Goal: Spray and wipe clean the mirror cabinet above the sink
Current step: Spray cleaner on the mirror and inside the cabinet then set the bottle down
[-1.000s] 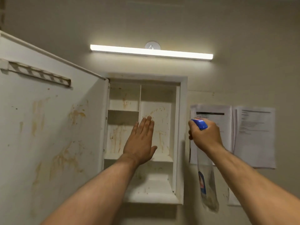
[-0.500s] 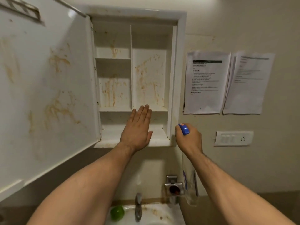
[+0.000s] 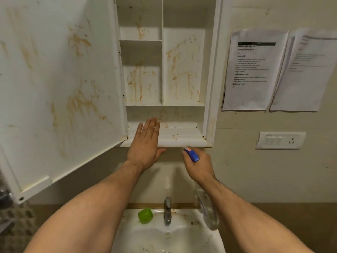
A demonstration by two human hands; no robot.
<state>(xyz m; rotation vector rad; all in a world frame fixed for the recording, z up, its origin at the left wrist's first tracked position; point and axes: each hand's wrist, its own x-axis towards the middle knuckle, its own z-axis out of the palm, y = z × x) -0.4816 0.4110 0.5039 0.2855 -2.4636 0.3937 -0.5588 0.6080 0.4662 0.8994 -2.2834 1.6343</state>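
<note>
The white cabinet (image 3: 211,70) hangs open on the wall, its shelves and back streaked with orange-brown stains. Its door (image 3: 60,84) swings out to the left, stained on the inside too. My left hand (image 3: 145,143) is flat and empty, fingers together, in front of the bottom shelf's front edge. My right hand (image 3: 198,167) grips a clear spray bottle (image 3: 207,210) with a blue head, just below the cabinet's lower right corner. The bottle's body hangs down under my wrist.
Below is a dirty white sink (image 3: 182,238) with a metal tap (image 3: 167,210) and a green object (image 3: 145,215) on its rim. Two printed sheets (image 3: 253,70) and a switch plate (image 3: 280,140) are on the wall to the right.
The view has tilted down from the wall light to the sink. Both hands have dropped from the middle shelves to the cabinet's bottom edge, the right still holding the bottle.
</note>
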